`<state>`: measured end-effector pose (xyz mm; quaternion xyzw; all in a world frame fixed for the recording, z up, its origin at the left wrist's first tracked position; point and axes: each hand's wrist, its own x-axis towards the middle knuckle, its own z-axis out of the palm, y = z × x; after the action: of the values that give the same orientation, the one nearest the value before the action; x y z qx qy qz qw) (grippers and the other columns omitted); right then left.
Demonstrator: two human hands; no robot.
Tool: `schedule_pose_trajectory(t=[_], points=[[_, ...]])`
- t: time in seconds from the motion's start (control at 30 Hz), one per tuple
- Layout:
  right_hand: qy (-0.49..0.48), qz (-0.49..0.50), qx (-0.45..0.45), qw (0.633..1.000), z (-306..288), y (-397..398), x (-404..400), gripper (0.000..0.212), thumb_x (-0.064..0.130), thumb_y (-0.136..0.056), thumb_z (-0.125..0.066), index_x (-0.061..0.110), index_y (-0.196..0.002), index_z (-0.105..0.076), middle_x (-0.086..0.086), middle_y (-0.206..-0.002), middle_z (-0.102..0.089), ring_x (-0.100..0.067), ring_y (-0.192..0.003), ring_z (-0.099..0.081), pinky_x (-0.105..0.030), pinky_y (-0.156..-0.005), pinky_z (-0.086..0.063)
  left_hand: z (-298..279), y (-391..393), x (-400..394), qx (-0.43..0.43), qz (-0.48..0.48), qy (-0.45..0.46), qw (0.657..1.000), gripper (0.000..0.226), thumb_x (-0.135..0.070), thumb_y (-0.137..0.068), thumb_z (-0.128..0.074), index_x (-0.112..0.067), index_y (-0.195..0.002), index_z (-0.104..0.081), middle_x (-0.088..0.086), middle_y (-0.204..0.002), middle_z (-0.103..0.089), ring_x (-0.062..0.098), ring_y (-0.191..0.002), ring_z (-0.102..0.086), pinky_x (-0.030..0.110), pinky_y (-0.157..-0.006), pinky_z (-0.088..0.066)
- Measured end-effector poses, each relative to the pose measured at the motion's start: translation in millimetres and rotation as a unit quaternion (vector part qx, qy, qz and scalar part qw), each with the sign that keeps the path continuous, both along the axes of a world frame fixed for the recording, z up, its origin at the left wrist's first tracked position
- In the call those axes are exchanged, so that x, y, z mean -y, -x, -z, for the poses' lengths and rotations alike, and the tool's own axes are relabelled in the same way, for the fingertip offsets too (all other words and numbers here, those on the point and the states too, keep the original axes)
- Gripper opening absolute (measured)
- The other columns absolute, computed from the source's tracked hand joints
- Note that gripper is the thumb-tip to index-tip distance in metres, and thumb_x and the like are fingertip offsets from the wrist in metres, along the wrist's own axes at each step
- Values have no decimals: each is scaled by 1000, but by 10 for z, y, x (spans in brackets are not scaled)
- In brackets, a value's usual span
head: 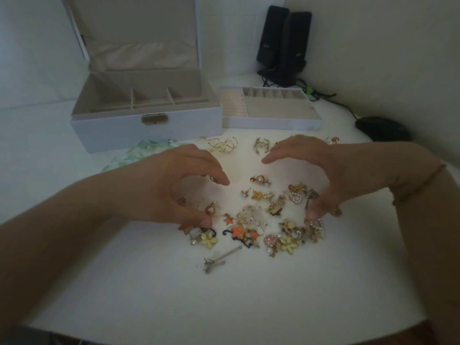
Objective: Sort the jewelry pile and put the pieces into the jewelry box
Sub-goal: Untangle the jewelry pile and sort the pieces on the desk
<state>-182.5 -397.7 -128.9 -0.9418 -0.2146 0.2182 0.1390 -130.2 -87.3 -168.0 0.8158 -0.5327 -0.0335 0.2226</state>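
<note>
Two curved hands, left hand (179, 185) and right hand (316, 175), flanking jewelry pile (261, 220)

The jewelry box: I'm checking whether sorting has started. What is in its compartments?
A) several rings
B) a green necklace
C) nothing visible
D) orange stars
C: the open jewelry box shows only bare lining in its compartments, while the jewelry pile lies on the table.

Shiny gold-toned metal jewelry pile (268, 215), matt fabric-lined jewelry box (146, 130), smooth white table (224, 295)
</note>
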Motion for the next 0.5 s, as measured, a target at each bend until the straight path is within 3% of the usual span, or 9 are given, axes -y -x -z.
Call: schedule_pose_trajectory(t=[0.13, 0.27, 0.43, 0.5], points=[[7, 15, -8, 1000, -8, 12, -3, 88, 54, -57, -77, 60, -130, -27, 29, -146, -17, 6, -136, -16, -21, -109, -14, 1, -32, -20, -4, -1, -10, 1000, 57, -63, -73, -71, -33, -121, -64, -21, -121, -58, 6, -119, -54, 24, -102, -40], [-1, 9, -15, 1000, -39, 40, -10, 81, 40, -68, -79, 57, -131, -30, 32, -144, -20, 10, -131, -19, -15, -104, -16, 6, -49, -26, -8, 0, -8, 1000, 56, -62, -73, -71, -32, -120, -65, -20, -122, -59, 5, -120, -54, 21, -102, -40], [-22, -11, -14, 1000, -31, 64, -113, 90, 58, -56, -76, 63, -130, -25, 35, -144, -16, 13, -132, -13, -15, -105, -13, 14, -58, -37, -3, 0, -8, 1000, 56, -60, -74, -71, -31, -120, -65, -21, -123, -58, 3, -120, -53, 13, -103, -36], [-11, -36, -23, 999, -14, 69, -161, 93, 55, -56, -78, 66, -127, -19, 33, -145, -11, 15, -129, -7, -20, -109, -9, 14, -58, -36, -3, -3, -9, 1000, 56, -61, -73, -70, -31, -120, -66, -22, -123, -58, 2, -120, -53, 13, -103, -37]])
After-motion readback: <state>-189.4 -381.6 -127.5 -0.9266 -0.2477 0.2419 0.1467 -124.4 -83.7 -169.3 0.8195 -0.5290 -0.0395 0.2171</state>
